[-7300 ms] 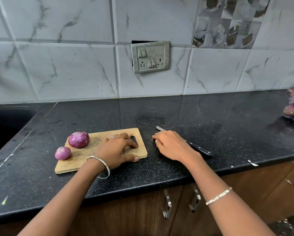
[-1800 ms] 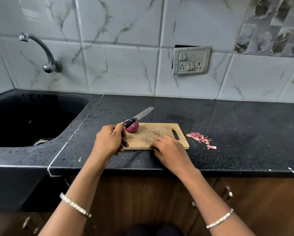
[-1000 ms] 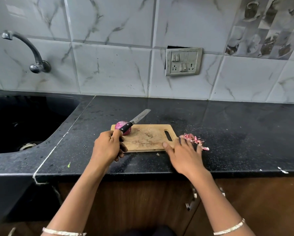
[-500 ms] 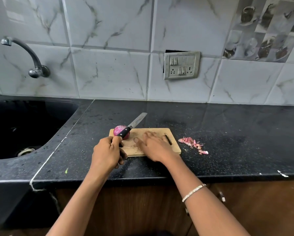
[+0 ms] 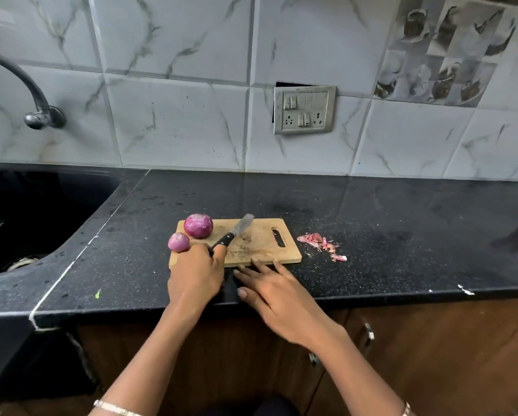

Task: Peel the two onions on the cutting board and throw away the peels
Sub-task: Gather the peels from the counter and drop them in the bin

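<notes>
The left hand grips the knife, the right hand lies flat with straight fingers by the board, the big onion and small onion sit at its left end, and the peels lie on the counter just right of it.

Cutting board: pale bare wood, matt, its middle roughened by fine cut marks. Knife: dull grey metal blade, black handle with a slight sheen. Larger onion and smaller onion: smooth purple surface, glossy, light catching the tops. Peels: thin, papery pink flakes. Countertop: black speckled stone, polished, mirroring the wall. Wall tiles: white marble-veined ceramic, glazed and shiny. Switch plate: grey, metal-looking, satin. Tap: dark metal, dulled. Sink: black, matt. Cabinet doors: brown wood grain, low sheen, with bright metal handles.
</notes>
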Demonstrator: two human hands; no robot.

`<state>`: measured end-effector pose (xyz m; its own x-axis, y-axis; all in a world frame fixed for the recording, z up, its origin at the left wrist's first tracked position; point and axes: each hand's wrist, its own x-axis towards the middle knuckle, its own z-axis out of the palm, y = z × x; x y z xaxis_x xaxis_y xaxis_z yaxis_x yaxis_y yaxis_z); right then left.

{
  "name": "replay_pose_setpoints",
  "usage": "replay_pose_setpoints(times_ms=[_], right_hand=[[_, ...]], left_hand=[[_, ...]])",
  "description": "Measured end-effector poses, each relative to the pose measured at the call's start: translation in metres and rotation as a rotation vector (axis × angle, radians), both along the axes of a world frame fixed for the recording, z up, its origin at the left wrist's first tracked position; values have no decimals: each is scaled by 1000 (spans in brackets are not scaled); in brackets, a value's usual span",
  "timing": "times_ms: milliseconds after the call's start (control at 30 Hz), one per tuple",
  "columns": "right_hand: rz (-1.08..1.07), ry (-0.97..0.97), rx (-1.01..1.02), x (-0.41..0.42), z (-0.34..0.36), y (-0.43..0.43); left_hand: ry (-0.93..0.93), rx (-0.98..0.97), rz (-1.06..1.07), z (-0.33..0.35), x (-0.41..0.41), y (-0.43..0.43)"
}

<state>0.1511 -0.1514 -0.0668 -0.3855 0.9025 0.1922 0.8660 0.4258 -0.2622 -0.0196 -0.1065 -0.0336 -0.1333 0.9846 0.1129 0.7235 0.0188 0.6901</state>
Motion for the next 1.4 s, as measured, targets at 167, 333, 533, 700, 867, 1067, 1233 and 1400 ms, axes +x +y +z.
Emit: replay_pose_setpoints(times_ms=[167,333,533,700,867,1067,1233,1400], right_hand=[[-200,-29,33,37,6,-13],[-392,-39,88,82,10,-22],[-335,84,242,68,27,-14],[-203,-90,251,29,11,3],[-231,-36,279,25,7,8],[-359,-76,279,49,8,7],[-555,-4,331,93,19,18],[-458,181,-30,131,27,75]], left_hand=[[195,-63,-24,7,-1,-5],[449,-60,-63,12,-2,-4],[563,118,19,17,9,-10],[570,365,-162,15,24,-5],[792,348,-325,2,37,11],[754,362,-308,-5,38,23],[702,450,-283,-8,41,21],[137,508,-416,-2,70,-10]])
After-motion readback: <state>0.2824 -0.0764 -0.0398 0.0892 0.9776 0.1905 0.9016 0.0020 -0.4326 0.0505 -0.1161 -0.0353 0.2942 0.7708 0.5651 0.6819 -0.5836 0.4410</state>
